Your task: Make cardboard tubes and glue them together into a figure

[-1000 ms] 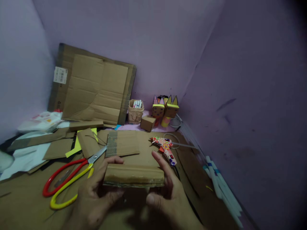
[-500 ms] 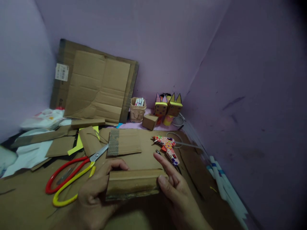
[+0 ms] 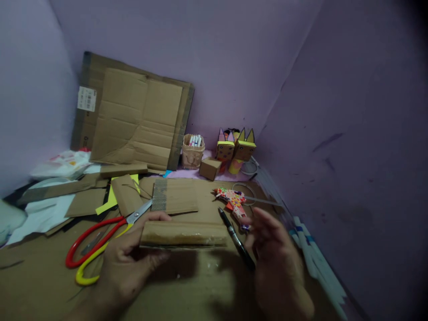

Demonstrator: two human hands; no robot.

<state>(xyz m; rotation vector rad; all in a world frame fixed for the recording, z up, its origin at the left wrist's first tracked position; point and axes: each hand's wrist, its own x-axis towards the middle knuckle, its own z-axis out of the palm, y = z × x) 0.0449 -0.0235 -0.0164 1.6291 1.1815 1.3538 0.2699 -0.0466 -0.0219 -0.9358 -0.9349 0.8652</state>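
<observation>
My left hand [image 3: 129, 261] grips a folded cardboard piece [image 3: 183, 235] by its left end, fingers behind and thumb below. The piece is long and narrow, and its long side faces me above the cardboard work surface [image 3: 187, 294]. Apart from it, my right hand [image 3: 277, 263] hovers on the right, fingers loosely bent and apart with nothing in them. Between the piece and that hand lies a black pen [image 3: 236, 239]. Just beyond my right fingers rests a floral-patterned glue gun [image 3: 234, 200].
Scissors [image 3: 110, 236] with red and yellow handles lie left. A flat cardboard square [image 3: 175, 196], small box [image 3: 209, 168], marker basket [image 3: 193, 151] and eared paper figures [image 3: 236, 149] stand or lie behind. Large cardboard sheets [image 3: 137, 118] lean on the wall. White tubes [image 3: 314, 258] lie right.
My right hand has let go of the cardboard piece and moved right, uncovering the pen. My left hand still holds the piece, now tilted and raised slightly.
</observation>
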